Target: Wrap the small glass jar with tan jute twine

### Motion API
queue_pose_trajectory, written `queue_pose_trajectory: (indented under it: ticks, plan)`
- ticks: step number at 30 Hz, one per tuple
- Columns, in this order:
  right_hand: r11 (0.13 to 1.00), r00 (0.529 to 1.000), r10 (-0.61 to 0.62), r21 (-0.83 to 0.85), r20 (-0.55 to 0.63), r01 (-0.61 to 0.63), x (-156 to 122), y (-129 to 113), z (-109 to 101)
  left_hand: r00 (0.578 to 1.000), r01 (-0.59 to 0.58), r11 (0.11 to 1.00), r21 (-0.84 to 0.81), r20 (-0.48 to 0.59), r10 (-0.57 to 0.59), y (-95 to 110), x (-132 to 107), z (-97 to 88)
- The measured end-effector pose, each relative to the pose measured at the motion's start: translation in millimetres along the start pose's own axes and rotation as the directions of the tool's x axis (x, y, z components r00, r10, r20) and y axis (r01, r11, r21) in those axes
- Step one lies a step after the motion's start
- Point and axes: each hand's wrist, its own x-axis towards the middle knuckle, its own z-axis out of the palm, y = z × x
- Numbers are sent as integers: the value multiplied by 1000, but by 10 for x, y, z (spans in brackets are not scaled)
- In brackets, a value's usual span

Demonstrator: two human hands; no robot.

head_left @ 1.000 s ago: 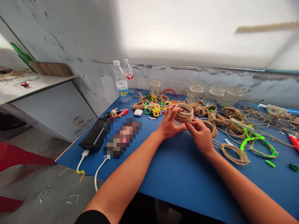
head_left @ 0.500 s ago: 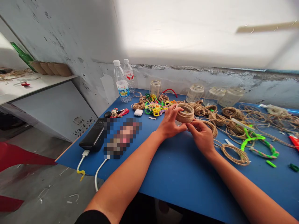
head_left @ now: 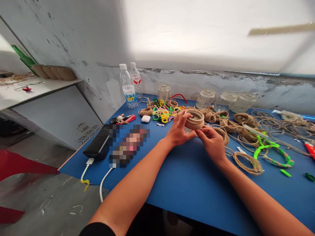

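Head cam only: both hands are on a twine-wrapped jar (head_left: 194, 120), held just above the blue table (head_left: 187, 183). Left hand (head_left: 177, 128) curls round its side, right hand (head_left: 212, 143) pinches its lower edge. Twine coils (head_left: 227, 125) sit just right of the jar, empty glass jars (head_left: 205, 98) behind it, and bright pipe cleaners (head_left: 163, 113) off to its left.

A scuffed grey-white wall (head_left: 81, 42) with flaking paint rose behind a blue table (head_left: 187, 196), its upper part pale and brightly lit above a stained band. To the left, a white shelf (head_left: 36, 93) stood over a grey concrete floor (head_left: 49, 193) and a red plastic object (head_left: 17, 167).
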Motion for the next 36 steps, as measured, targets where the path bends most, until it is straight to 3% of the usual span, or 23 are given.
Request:
queue_pose_trajectory:
  ticks: [9,36]
  plan:
    - [997,999,-45,-67,15,46,-7,-55,-4,1000,7,1000,-1,-15,-7,-3,-2,3]
    - [997,998,-62,-45,-21,61,5,2,6,1000,-8,1000,-18,-4,8,-5,4,4]
